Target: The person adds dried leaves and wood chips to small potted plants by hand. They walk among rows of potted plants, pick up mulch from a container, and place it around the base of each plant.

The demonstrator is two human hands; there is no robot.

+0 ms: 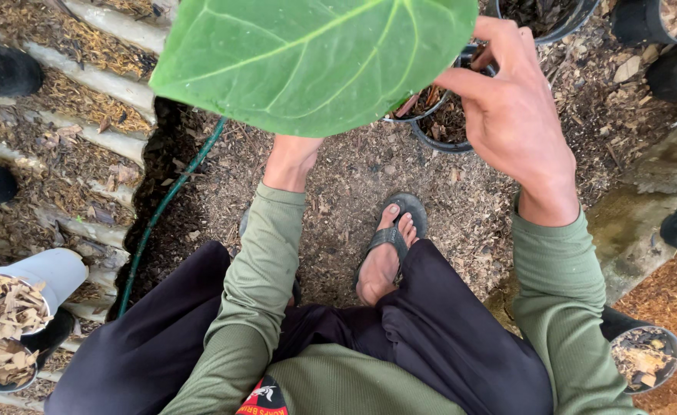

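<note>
A very large green leaf point(307, 58) fills the top middle of the view and hides my left hand; only the left wrist point(291, 161) shows below the leaf edge. My right hand point(507, 107) reaches over a black pot point(442, 127) of dark soil, fingers curled at the pot's rim beside the leaf's stem. Whether the fingers pinch anything is hidden by the hand itself. I crouch on wood-chip ground, green sleeves and dark trousers visible, one sandalled foot point(388, 246) between my knees.
A green hose point(165, 207) runs along the ground at left. A white pot point(23, 296) with dry chips stands at lower left, more black pots at top right point(661, 31) and lower right point(646, 357). Pale logs point(84, 77) lie at left.
</note>
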